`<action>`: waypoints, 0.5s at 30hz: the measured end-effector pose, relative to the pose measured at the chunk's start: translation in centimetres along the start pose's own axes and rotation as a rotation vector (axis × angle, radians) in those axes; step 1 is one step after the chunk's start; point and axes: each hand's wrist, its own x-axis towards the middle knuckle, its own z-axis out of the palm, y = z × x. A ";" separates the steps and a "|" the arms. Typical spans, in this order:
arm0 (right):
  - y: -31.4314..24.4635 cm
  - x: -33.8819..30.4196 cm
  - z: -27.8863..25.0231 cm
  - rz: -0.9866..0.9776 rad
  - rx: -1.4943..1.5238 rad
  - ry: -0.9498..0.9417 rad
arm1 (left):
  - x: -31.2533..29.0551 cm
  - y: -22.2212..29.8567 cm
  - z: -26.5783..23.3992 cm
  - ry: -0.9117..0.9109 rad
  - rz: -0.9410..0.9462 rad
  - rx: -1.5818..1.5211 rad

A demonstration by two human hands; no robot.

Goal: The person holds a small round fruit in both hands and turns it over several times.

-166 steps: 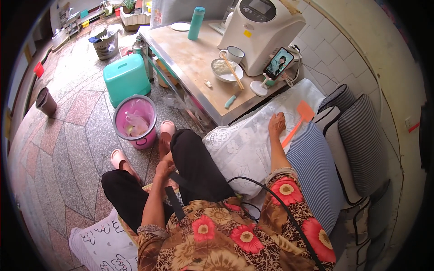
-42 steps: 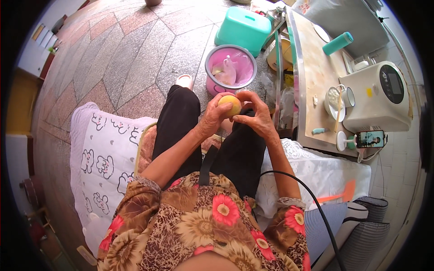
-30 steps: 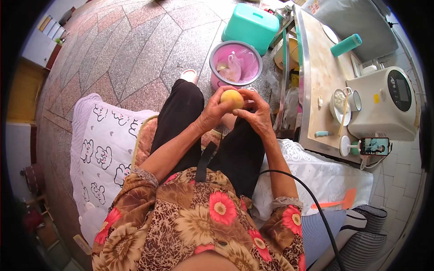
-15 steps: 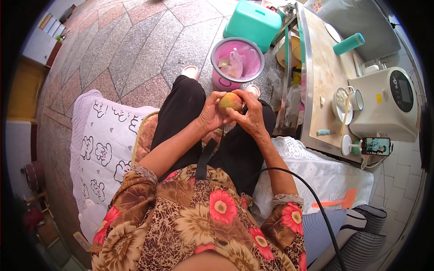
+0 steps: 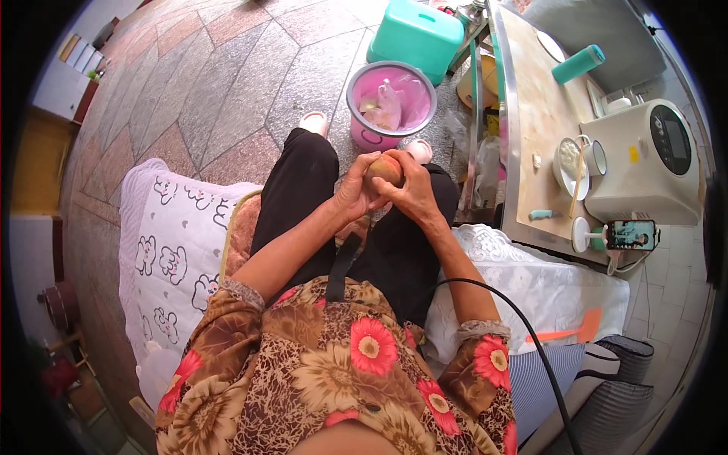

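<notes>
Head view: one round fruit (image 5: pixel 385 170), already in hand, visible skin still on.
Left hand (image 5: pixel 353 186) and right hand (image 5: pixel 414 194): fingers curled round it, right thumb pressing, above black trousers (image 5: pixel 302 180); teal tool (image 5: pixel 541 214) on table (image 5: pixel 529 114), not taken up.

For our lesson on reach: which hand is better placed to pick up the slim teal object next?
Probably the right hand: it is nearer the slim teal object on the tan-topped table at right. Both hands hold the round reddish fruit; the left hand could keep it.
</notes>
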 end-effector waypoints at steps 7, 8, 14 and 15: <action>0.8 0.1 -0.9 -0.124 -0.273 0.123 | 0.4 -0.8 2.1 0.065 0.098 0.181; 0.9 0.0 -1.3 -0.097 -0.302 0.077 | 0.9 -0.8 -0.1 0.005 0.066 0.254; 2.2 -0.3 -0.2 -0.111 -0.194 0.025 | 0.7 0.4 -2.2 0.122 -0.015 0.312; 2.3 -0.4 -0.3 -0.132 -0.186 0.046 | 0.7 -0.1 -0.1 0.190 0.050 0.250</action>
